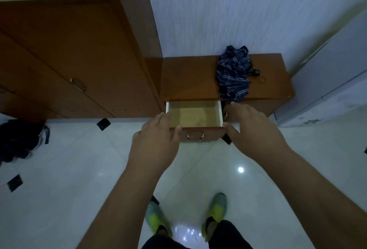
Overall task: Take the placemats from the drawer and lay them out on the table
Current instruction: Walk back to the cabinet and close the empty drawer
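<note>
Wooden drawer [195, 116] at frame centre stands pulled out, interior bare. Left hand [156, 139] at its left corner, right hand [250, 127] at its right; fingers straight, holding nothing. No placemats visible.

Both arms reach forward, left grip [156, 139] and right grip [252, 127] with relaxed, spread fingers.

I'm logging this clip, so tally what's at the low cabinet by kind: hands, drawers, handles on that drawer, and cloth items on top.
hands: 2, left and right
open drawer: 1, no placemats visible inside
drawer handle: 1
striped blue cloth on cabinet top: 1
Total: 5
</note>
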Demonstrator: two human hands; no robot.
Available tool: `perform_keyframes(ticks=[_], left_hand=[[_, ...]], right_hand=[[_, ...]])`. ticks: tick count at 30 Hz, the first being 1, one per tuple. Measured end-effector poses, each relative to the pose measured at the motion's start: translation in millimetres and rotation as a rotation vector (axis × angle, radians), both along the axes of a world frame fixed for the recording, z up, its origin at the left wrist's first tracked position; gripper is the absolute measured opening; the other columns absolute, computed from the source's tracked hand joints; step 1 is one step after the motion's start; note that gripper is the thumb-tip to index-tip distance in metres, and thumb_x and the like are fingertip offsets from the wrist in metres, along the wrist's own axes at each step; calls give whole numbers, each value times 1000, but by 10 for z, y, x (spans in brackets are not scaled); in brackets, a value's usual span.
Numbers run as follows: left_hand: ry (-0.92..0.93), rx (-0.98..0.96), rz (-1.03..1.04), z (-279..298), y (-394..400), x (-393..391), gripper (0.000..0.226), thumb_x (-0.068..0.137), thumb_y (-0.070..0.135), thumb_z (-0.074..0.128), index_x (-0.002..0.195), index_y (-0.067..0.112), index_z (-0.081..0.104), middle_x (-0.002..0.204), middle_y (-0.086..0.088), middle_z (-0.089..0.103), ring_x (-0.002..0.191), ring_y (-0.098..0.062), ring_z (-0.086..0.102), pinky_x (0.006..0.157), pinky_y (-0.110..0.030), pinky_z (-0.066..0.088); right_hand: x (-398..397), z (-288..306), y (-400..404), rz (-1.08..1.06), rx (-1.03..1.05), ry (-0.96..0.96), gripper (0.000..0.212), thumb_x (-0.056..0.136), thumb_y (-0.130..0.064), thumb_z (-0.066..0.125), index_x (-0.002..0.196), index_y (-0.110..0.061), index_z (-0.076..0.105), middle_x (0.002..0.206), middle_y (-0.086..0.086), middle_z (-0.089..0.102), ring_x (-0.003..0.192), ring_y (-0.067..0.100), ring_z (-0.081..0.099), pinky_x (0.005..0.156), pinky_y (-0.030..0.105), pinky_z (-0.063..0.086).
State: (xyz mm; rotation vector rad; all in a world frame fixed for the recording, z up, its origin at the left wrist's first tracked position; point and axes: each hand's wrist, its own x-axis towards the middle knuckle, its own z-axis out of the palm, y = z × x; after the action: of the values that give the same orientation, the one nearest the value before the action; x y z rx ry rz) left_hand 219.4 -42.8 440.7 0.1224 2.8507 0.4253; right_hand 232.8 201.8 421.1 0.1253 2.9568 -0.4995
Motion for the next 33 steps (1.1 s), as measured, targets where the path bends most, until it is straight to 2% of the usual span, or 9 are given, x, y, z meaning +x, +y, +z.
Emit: perform_keyframes(ticks=[4, 8, 12, 15, 16, 19, 22, 28, 33], left_hand=[[-15, 21, -53, -385, -86, -330, 56, 104, 50, 35, 154, 23, 33, 159, 2, 36, 142, -22, 37, 108, -46, 37], [-24, 55, -92, -885, -215, -545, 58, 104, 50, 37, 154, 23, 33, 159, 2, 37, 142, -21, 37, 107, -43, 38], [-84, 217, -28, -1569, -300, -660, 66, 101, 56, 39, 158, 26, 26, 166, 6, 21, 149, -17, 25, 114, -37, 30], [-195, 555, 240, -2014, -270, -698, 68, 99, 57, 46, 158, 35, 21, 163, 13, 22, 149, -10, 23, 111, -28, 24], [-276, 737, 413, -2161, -239, -708, 66, 99, 55, 49, 157, 37, 24, 156, 14, 31, 145, -9, 28, 111, -28, 26], [-534, 1436, 942, -2720, -200, -748, 59, 101, 48, 51, 153, 23, 37, 142, 9, 52, 142, -18, 41, 117, -40, 34], [-630, 1867, 1211, -3347, -246, -793, 74, 100, 52, 49, 154, 4, 33, 152, -16, 45, 142, -29, 41, 118, -46, 34], [-600, 2094, 1338, -4335, -235, -818, 81, 98, 54, 47, 155, 0, 26, 157, -25, 35, 146, -37, 34, 119, -52, 29], [-534, 2094, 1354, -4873, -152, -920, 83, 99, 55, 44, 155, -2, 24, 156, -25, 35, 147, -37, 33, 120, -51, 27]], right_hand=[[-130, -334, -142, -60, 41, 75, 64, 91, -46, 58, 146, -19, 41, 142, 5, 52, 121, 30, 54, 91, 50, 50], [-226, -816, -362, -153, -17, 6, 66, 92, -46, 58, 148, -19, 36, 145, 3, 48, 124, 28, 51, 91, 47, 48], [-418, -1384, -509, -403, -433, -93, 58, 94, -42, 60, 145, -24, 38, 130, -6, 52, 124, 19, 50, 95, 35, 43], [-539, -1871, -552, -655, -842, -176, 31, 94, -37, 62, 121, -35, 46, 103, -26, 52, 105, 3, 54, 87, 22, 40], [-563, -2059, -536, -746, -988, -213, 29, 91, -40, 64, 116, -34, 50, 106, -23, 57, 108, 4, 55, 92, 24, 41], [-618, -2659, -445, -990, -1407, -252, 52, 85, -43, 66, 134, -25, 56, 133, -5, 57, 127, 17, 50, 111, 40, 36], [-686, -3179, -361, -1173, -1772, -237, 73, 87, -44, 62, 151, -17, 39, 153, 6, 41, 141, 26, 39, 118, 45, 26], [-784, -4063, -308, -1369, -2079, -81, 82, 95, -44, 49, 157, -6, 11, 162, 18, 16, 150, 34, 17, 121, 50, 17], [-868, -4601, -282, -1383, -2184, 67, 85, 95, -49, 49, 156, -4, 11, 162, 20, 15, 150, 35, 14, 121, 51, 15]])
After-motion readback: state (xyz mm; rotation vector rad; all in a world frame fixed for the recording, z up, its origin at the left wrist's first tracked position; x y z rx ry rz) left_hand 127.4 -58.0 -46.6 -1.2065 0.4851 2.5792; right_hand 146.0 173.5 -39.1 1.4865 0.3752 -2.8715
